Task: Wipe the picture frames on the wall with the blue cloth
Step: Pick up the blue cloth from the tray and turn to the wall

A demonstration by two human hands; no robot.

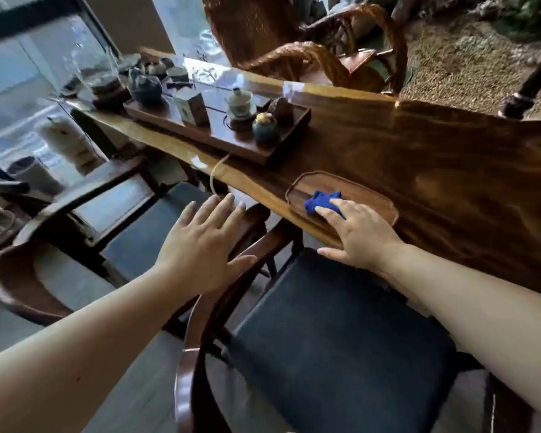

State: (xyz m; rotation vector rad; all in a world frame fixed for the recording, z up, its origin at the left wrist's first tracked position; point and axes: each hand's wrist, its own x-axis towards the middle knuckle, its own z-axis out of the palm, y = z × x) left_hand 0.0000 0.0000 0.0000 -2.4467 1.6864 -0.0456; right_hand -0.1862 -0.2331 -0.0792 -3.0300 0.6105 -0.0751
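A crumpled blue cloth (pixel 320 203) lies in a shallow wooden tray (pixel 372 195) near the front edge of a long wooden table (pixel 450 157). My right hand (pixel 355 232) rests over the tray's near side, fingertips spread and touching the cloth, without closing around it. My left hand (pixel 205 245) hovers flat with fingers apart above a chair's curved backrest, holding nothing. No picture frames or wall are in view.
A dark tea tray (pixel 206 134) with a lidded cup, jar, teapot and small box stands farther left on the table. Two wooden armchairs with dark seat cushions (pixel 341 332) stand between me and the table. A wicker chair (pixel 310 51) is behind it.
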